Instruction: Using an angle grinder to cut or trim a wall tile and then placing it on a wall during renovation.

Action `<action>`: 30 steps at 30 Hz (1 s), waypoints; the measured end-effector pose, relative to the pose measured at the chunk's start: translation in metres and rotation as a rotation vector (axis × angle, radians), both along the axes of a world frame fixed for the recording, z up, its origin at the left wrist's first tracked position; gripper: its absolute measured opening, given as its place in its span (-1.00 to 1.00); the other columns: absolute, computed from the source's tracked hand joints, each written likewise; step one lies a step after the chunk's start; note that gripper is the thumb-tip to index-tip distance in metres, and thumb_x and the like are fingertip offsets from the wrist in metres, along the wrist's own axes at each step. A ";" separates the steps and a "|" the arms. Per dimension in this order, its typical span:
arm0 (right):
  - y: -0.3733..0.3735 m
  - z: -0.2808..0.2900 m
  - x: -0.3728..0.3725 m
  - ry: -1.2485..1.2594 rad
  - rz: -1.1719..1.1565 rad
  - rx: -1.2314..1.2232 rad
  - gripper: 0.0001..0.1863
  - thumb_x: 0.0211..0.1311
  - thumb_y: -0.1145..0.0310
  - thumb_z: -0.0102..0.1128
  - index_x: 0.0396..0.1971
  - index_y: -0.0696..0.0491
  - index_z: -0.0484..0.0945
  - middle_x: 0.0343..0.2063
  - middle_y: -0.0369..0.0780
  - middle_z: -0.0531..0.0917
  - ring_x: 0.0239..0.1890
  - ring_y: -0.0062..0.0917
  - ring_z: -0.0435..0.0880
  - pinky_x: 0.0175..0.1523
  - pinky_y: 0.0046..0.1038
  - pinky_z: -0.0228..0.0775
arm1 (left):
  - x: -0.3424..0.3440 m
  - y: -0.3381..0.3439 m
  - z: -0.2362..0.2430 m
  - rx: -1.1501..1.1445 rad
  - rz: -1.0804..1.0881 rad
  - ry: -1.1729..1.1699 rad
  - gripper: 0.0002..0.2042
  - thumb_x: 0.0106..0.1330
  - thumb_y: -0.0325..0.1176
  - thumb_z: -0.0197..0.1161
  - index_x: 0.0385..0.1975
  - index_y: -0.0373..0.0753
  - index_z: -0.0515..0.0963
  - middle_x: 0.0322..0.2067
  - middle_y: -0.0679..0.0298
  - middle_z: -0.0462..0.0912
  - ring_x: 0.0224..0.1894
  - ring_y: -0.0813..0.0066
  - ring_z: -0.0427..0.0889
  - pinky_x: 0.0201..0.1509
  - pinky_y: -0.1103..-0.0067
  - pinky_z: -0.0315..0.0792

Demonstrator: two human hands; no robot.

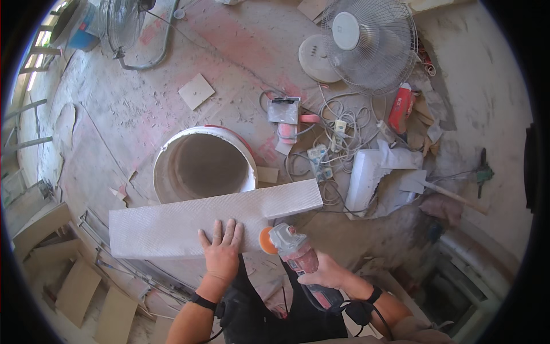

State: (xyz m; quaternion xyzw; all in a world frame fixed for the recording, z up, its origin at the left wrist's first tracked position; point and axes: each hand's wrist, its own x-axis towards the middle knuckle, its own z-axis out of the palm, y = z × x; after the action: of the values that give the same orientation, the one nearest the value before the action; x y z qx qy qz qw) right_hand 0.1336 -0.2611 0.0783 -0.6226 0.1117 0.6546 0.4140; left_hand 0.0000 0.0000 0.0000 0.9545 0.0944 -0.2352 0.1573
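Long pale tile (pixel 189 221) lying flat and slightly slanted over the rim of a big white bucket (pixel 247 166), textured back side facing up, right end higher in the picture than the left end. Left hand (pixel 222 247) pressed flat on the near edge of the tile, fingers spread wide and pointing away from the body, holding nothing, only pushing down. Black band (pixel 203 301) around the left wrist.

Right hand (pixel 327 274) closed around the red body of an angle grinder (pixel 298 255), grey head turned toward the tile. Orange disc (pixel 266 241) of the grinder just at the near edge of the tile, right beside the fingers of the left hand; contact between disc and tile not possible to tell for sure. Black cable (pixel 375 318) running from the back of the grinder past the right forearm.

Bucket standing on the dusty floor (pixel 126 114), open, inside grey and dirty. Behind the bucket, a small square tile piece (pixel 196 90) on the floor. To the right of it, a tangle of white cables with power strips (pixel 321 160), and a small machine with a metal plate (pixel 285 112). Farther back, a white standing fan (pixel 369 43), tilted. Red bottle-shaped thing (pixel 401 109) near the fan base. Crumpled white sheets (pixel 384 178) to the right of the tile. Brown tile offcuts (pixel 74 286) scattered at the lower left. Second fan (pixel 123 23), dark, at the upper left.
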 end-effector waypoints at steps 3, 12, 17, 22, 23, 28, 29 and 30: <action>0.000 -0.001 0.001 -0.075 0.037 -0.004 -0.23 -0.06 0.29 0.55 0.17 0.27 0.42 -0.01 -0.15 0.63 0.03 -0.49 0.60 0.20 -0.39 0.44 | 0.001 -0.001 0.002 0.003 0.015 -0.022 -0.49 0.29 -0.35 0.12 0.29 -0.02 0.50 0.33 0.31 0.49 0.38 0.05 0.41 0.33 -0.37 0.06; -0.005 -0.014 -0.008 -0.075 -0.074 0.064 -0.20 -0.06 0.29 0.56 0.19 0.28 0.39 0.00 -0.16 0.62 0.05 -0.51 0.58 0.22 -0.39 0.42 | 0.000 0.001 -0.003 -0.001 0.014 -0.036 -0.50 0.29 -0.34 0.11 0.28 -0.03 0.50 0.32 0.31 0.50 0.38 0.05 0.42 0.32 -0.37 0.07; 0.003 -0.004 0.004 -0.033 0.046 0.028 -0.20 -0.07 0.28 0.56 0.18 0.27 0.40 0.00 -0.15 0.63 0.04 -0.50 0.59 0.21 -0.39 0.42 | -0.001 0.002 0.000 -0.005 0.019 -0.021 -0.51 0.30 -0.34 0.10 0.28 -0.03 0.50 0.32 0.32 0.50 0.38 0.05 0.42 0.33 -0.35 0.06; -0.013 -0.016 -0.011 -0.105 0.002 0.040 -0.22 -0.07 0.27 0.55 0.16 0.26 0.42 -0.03 -0.14 0.64 0.00 -0.49 0.60 0.19 -0.38 0.43 | 0.006 0.000 -0.001 -0.001 0.010 -0.038 -0.51 0.30 -0.35 0.10 0.29 -0.03 0.50 0.32 0.31 0.50 0.37 0.05 0.43 0.34 -0.35 0.06; -0.007 -0.018 -0.005 -0.082 0.031 0.019 -0.22 -0.07 0.26 0.55 0.16 0.26 0.42 -0.03 -0.13 0.64 0.00 -0.48 0.61 0.19 -0.37 0.43 | 0.004 0.001 0.000 0.000 0.011 -0.031 -0.51 0.30 -0.35 0.10 0.29 -0.03 0.50 0.32 0.31 0.50 0.37 0.05 0.43 0.34 -0.35 0.06; -0.007 0.000 -0.009 -0.121 0.059 0.043 -0.22 -0.07 0.25 0.56 0.16 0.27 0.42 -0.03 -0.10 0.65 0.02 -0.46 0.62 0.19 -0.35 0.44 | 0.000 0.003 0.001 -0.012 0.011 -0.005 -0.49 0.30 -0.36 0.11 0.31 -0.04 0.48 0.33 0.30 0.49 0.39 0.04 0.40 0.35 -0.36 0.04; -0.012 0.006 -0.011 -0.177 0.071 0.060 -0.22 -0.07 0.25 0.56 0.15 0.27 0.42 -0.03 -0.09 0.65 0.02 -0.45 0.62 0.19 -0.34 0.44 | 0.003 0.002 0.001 -0.013 0.012 0.001 -0.48 0.30 -0.36 0.11 0.31 -0.04 0.47 0.34 0.30 0.48 0.40 0.04 0.39 0.35 -0.36 0.03; -0.015 0.011 -0.011 -0.184 0.126 0.048 -0.21 -0.07 0.24 0.56 0.15 0.28 0.42 -0.04 -0.08 0.65 0.02 -0.44 0.62 0.19 -0.34 0.43 | 0.004 0.002 0.000 -0.014 0.011 -0.002 -0.48 0.30 -0.36 0.11 0.31 -0.04 0.47 0.34 0.30 0.48 0.40 0.04 0.39 0.35 -0.36 0.03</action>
State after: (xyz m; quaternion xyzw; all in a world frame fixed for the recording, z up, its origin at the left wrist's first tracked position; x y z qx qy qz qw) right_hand 0.1229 -0.2760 0.0894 -0.6757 0.0182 0.6219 0.3953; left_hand 0.0041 0.0018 0.0005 0.9531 0.0979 -0.2338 0.1652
